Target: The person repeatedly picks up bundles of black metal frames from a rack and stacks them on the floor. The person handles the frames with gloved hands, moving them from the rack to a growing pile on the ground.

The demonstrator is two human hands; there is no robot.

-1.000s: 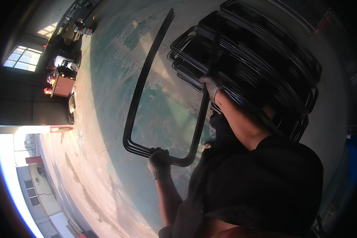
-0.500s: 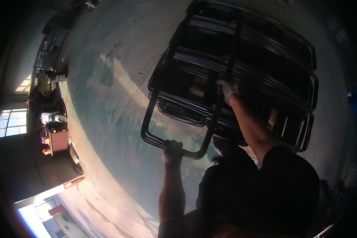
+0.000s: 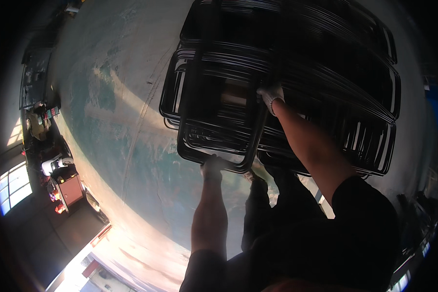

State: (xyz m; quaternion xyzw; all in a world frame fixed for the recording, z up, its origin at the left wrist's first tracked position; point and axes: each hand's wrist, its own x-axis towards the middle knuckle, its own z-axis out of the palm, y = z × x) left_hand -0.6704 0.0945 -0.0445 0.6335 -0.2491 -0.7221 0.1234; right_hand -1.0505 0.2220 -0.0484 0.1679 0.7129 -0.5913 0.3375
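Black tubular metal frames with rounded corners (image 3: pixel 234 169) slant across the near left part of a large stack of similar frames (image 3: pixel 326 63). My left hand (image 3: pixel 211 165), in a glove, is closed round their near end bar. Farther up, my right hand (image 3: pixel 271 97), in a pale glove, grips the right side tube of the same frames. How many frames I hold cannot be made out. Their far end merges with the dark stack. A brown block-like patch (image 3: pixel 234 93) shows through the frames.
My feet and dark trousers stand right at the stack's near side. The floor (image 3: pixel 117 97) is worn green and grey. Along the left wall are a brown cabinet (image 3: pixel 70 189), a white-fronted scooter-like thing (image 3: pixel 51 166) and a window (image 3: pixel 15 187). Something blue (image 3: pixel 435 97) lies far right.
The held frames have moved away from me and now lie closer over the stack. My left arm reaches farther forward. Both hands keep their grip, and the view has shifted.
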